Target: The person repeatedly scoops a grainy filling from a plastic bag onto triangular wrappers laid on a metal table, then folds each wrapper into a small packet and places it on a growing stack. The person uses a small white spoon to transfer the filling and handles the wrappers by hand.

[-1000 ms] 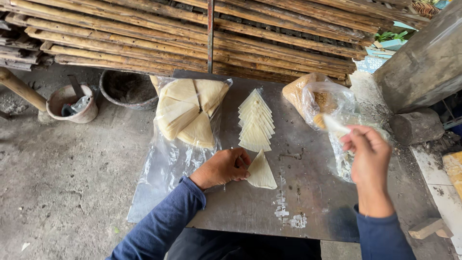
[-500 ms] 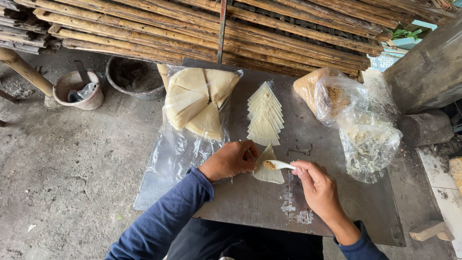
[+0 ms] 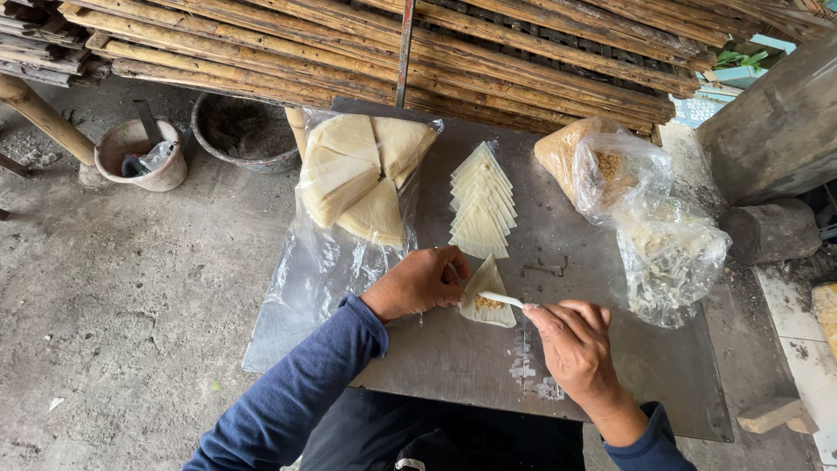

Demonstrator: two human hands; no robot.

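A small white spoon (image 3: 504, 301) was pinched between the thumb and fingertips of the right hand (image 3: 571, 344), its tip laid over a dab of brownish filling on a pale triangular wrapper (image 3: 486, 292). The wrapper lay flat on the grey metal sheet (image 3: 453, 366), near the sheet's middle, and was pressed down at its left edge by the fingers of the left hand (image 3: 423, 283), which were curled loosely and closed around nothing. Both wrists were covered by dark blue sleeves.

Just beyond the wrapper, a fanned row of cut triangular wrappers (image 3: 481, 201) was laid out on the sheet. To its left, a thicker stack of wedge-shaped wrappers (image 3: 357, 174) was seen resting on a clear plastic bag (image 3: 305, 270) spread open over the sheet's left part. To the right, two clear bags were set side by side: one with tan filling (image 3: 593, 166), one with a whitish mix (image 3: 671, 257). Past the sheet, bamboo poles (image 3: 488, 52) were stacked, and two round pots (image 3: 192, 139) stood on the concrete floor at the left.
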